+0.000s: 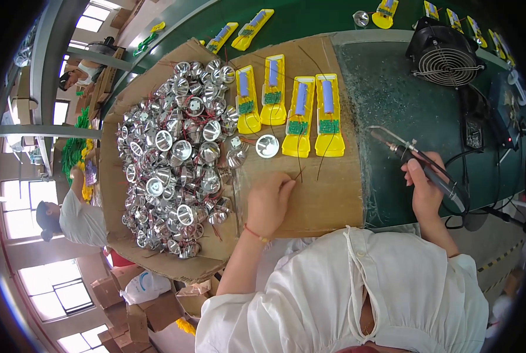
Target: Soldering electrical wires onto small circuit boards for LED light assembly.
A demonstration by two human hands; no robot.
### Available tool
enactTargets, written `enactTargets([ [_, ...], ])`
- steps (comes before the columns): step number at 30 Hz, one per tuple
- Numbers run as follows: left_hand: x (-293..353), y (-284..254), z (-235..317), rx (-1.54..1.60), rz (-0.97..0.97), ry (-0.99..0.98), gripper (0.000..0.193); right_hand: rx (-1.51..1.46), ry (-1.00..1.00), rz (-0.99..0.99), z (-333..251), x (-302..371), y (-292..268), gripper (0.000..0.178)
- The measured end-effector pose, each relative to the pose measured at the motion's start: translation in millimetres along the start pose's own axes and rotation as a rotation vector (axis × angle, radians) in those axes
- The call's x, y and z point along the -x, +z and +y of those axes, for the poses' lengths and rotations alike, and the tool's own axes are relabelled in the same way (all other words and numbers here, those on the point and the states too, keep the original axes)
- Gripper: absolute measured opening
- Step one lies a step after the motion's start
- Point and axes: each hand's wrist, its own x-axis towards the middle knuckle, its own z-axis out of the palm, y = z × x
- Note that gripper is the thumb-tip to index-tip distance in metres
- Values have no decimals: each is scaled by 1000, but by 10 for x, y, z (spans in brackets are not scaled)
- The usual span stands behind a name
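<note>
Gripping the iron (399,152), the right hand (423,181) wraps it above the green table (386,197); the left hand (269,200), fingers curled in, is at the cardboard sheet (328,197); from here I can't tell whether it pinches anything. On the sheet lie 4 yellow casings (330,144), with 1 reflector (267,146) between them and the left hand. A carton (112,194) heaped with reflectors (182,150) crowds the left; a fan (445,59) stands beyond the iron.

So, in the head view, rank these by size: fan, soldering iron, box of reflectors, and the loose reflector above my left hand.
Largest to smallest, by area:
Box of reflectors
Fan
Soldering iron, long but slim
Loose reflector
</note>
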Motion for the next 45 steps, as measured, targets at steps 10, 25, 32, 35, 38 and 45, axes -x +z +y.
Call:
enactTargets([
  [10,-402,-61,130,317,181,-319,16,134,-243,-240,-134,-61,392,18],
  [25,-560,39,42,213,155,-138,15,148,-98,-255,-61,-225,868,14],
  [32,-572,64,20,157,184,-75,12,133,-101,-239,-50,-221,909,14],
  [35,-572,86,23,166,201,-66,12,120,-123,-235,-35,-201,930,15],
  [38,-570,92,22,158,212,-62,12,148,-162,-246,-31,-216,939,15],
  [45,-595,89,47,195,195,-88,14,68,-82,-295,-105,-258,953,12],
])
